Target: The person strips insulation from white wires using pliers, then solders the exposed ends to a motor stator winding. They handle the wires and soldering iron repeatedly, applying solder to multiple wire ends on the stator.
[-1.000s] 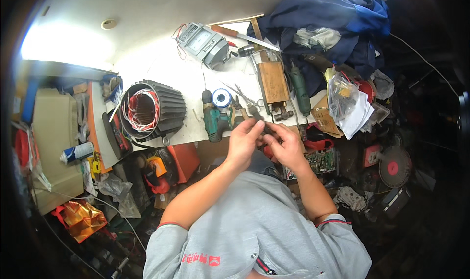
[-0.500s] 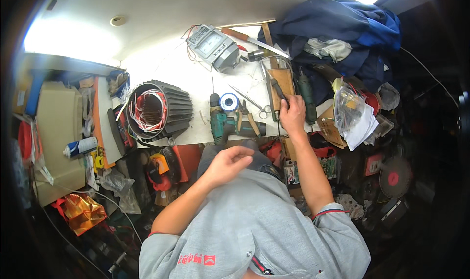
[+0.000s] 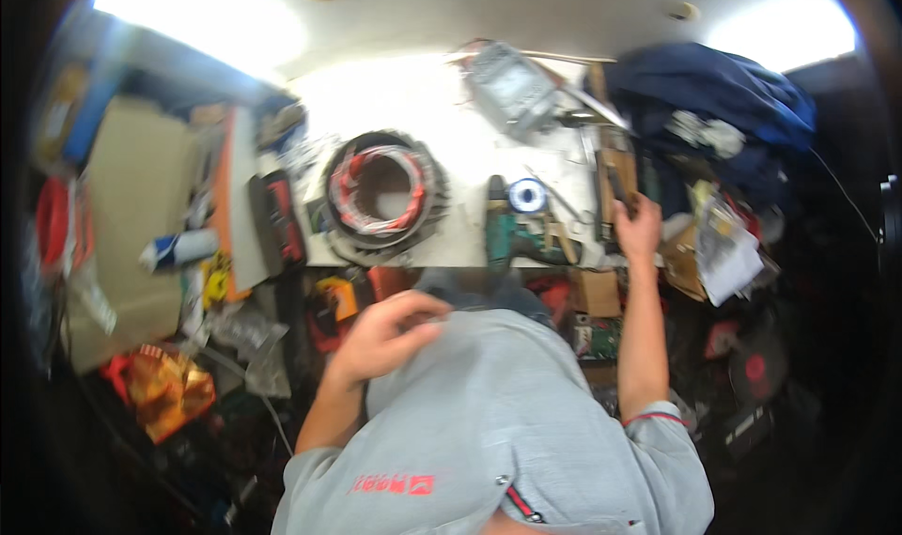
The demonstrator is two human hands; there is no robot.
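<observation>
My right hand (image 3: 639, 225) is closed around the dark handle of a soldering iron (image 3: 616, 184), which rests over a narrow wooden board (image 3: 615, 164) at the bench's right side. My left hand (image 3: 390, 333) hovers in front of my shirt near the bench's front edge. Its fingers are loosely curled, thumb apart, and nothing shows in them. Beyond it stands a ribbed motor housing (image 3: 434, 189) with red and white windings (image 3: 349, 189) around its bore. Between the housing and my right hand lie a green drill (image 3: 500, 225), a blue-and-white solder spool (image 3: 527, 195) and pliers (image 3: 562, 242).
A grey meter (image 3: 512, 89) stands at the back of the white bench (image 3: 460, 173). Dark blue cloth (image 3: 714, 93) is heaped at the back right, above plastic bags and papers (image 3: 728, 258). On the left are a red-and-black case (image 3: 280, 217) and a spray can (image 3: 180, 249).
The whole view has shifted, so the bench things appear farther right and the motor bore faces me more. My left hand has drawn left, toward my body. My right hand keeps hold of the soldering iron.
</observation>
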